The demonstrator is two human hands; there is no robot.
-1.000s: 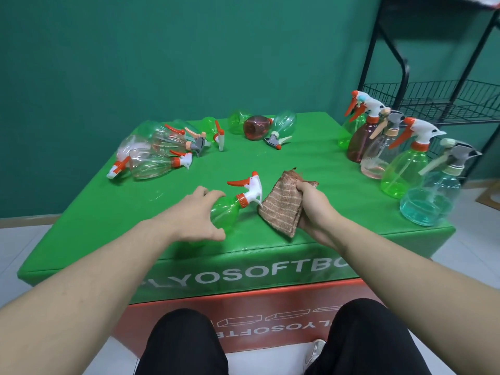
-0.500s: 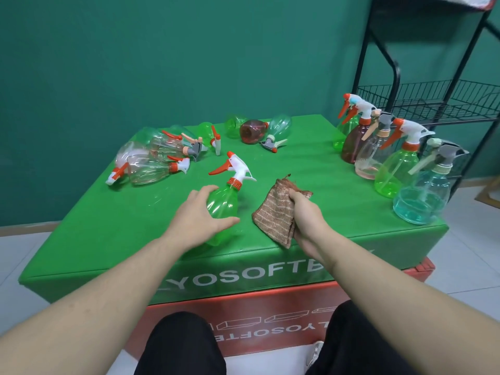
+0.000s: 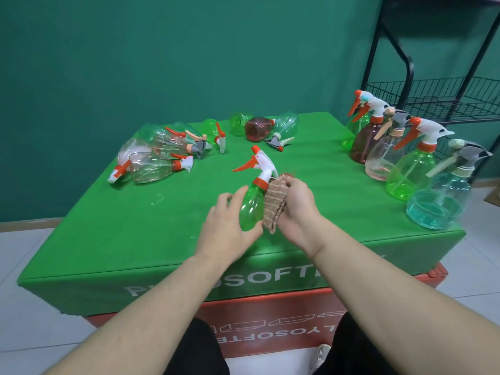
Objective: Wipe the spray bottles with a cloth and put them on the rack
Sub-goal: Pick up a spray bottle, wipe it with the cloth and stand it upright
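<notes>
My left hand (image 3: 226, 226) grips a green spray bottle (image 3: 251, 207) by its lower body and holds it nearly upright over the green table (image 3: 135, 239). Its white head with an orange trigger (image 3: 257, 162) points left. My right hand (image 3: 296, 209) holds a folded brown striped cloth (image 3: 274, 201) against the bottle's right side. Several bottles lie on their sides at the back left (image 3: 157, 158) and back middle (image 3: 259, 128). Several upright bottles (image 3: 411, 169) stand along the right edge. The black wire rack (image 3: 433, 98) stands behind them at the right.
The table is a green padded block on a red base (image 3: 284, 315), with white floor tiles around it. My knees in dark trousers (image 3: 194, 350) are close to its front. A teal bottle (image 3: 438, 204) stands near the front right corner.
My left hand has lifted the green bottle from lying tilted to nearly upright. My right hand has brought the cloth leftward off the table onto the bottle's side.
</notes>
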